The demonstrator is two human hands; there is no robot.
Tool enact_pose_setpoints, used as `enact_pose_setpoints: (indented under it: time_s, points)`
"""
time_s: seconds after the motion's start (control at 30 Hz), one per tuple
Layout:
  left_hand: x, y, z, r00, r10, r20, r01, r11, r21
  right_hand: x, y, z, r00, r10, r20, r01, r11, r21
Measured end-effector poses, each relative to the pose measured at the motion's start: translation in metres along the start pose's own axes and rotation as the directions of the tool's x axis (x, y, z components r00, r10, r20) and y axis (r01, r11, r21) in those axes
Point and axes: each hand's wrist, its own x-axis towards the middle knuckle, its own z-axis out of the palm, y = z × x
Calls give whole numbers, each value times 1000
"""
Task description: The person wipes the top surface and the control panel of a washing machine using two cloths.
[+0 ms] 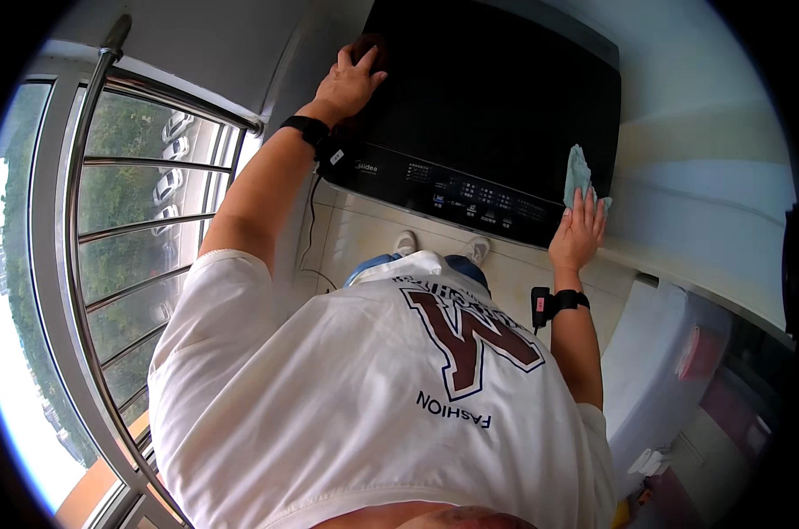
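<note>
Before me stands a black Midea top-loading washing machine [479, 86] with a glossy lid and a control panel [465, 192] along its front edge. At the lid's left edge, my left hand [350, 82] rests palm down, fingers spread and nothing seen in it. My right hand [577, 231] is at the front right corner, its extended fingers pressing a light green cloth [577, 175] against the machine. Part of the cloth sticks out past the fingertips and folds upward; the rest lies under the fingers. Each wrist wears a black strap with a small device.
A metal railing [145, 162] and window run along the left, with parked cars far below. A pale wall [697, 132] stands close on the right. A dark cord [312, 225] hangs to the tiled floor [346, 231]. A white cabinet-like object [657, 350] is at the lower right.
</note>
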Motion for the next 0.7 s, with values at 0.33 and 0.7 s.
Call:
enact_pose_setpoints:
  time_s: [0.33, 0.7]
  points:
    - [19, -3, 16, 986, -124, -110, 115, 990, -86, 3, -1, 1, 999, -32, -41, 32, 999, -3]
    - [-169, -18, 29, 990, -83, -114, 66, 987, -144, 2, 4, 3, 985, 127, 116, -129, 992, 11]
